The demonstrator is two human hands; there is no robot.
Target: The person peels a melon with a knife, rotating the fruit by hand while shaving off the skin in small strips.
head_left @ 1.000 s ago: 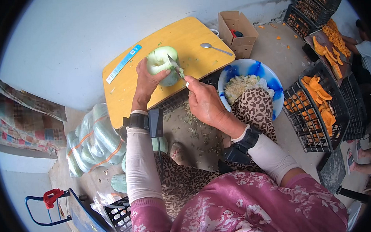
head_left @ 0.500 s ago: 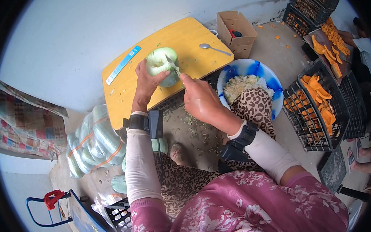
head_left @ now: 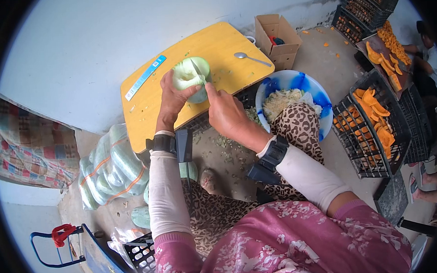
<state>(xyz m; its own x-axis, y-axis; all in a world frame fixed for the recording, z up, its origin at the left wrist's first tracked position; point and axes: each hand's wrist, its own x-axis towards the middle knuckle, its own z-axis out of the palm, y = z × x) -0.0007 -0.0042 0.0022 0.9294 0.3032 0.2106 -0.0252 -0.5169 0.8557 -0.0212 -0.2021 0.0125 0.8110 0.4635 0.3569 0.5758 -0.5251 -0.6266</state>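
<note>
A cut pale-green winter melon (head_left: 203, 64) stands on the yellow table (head_left: 218, 40), its hollowed white inside facing up. My left hand (head_left: 173, 97) is wrapped round its left and near side, thumb along the near rim. My right hand (head_left: 232, 113) grips a knife (head_left: 196, 69); its fingers hide the handle. The blade points away from me and lies over the melon's right-hand rim. To the right on the table is a metal spoon (head_left: 251, 58). A blue-and-white packaged strip (head_left: 145, 78) lies on the left. Small green scraps dot the tabletop.
A blue-and-white basin (head_left: 320, 89) of pale shreds stands by my right knee. Black crates (head_left: 362, 148) with orange pumpkin pieces (head_left: 372, 103) stand at right, near another person (head_left: 429, 58). A cardboard box (head_left: 281, 54) stands behind the basin. Wrapped melons (head_left: 112, 167) lie at left.
My right hand has moved left and closer to the melon, and the blade now reaches further over its top. My left hand has barely shifted on the melon.
</note>
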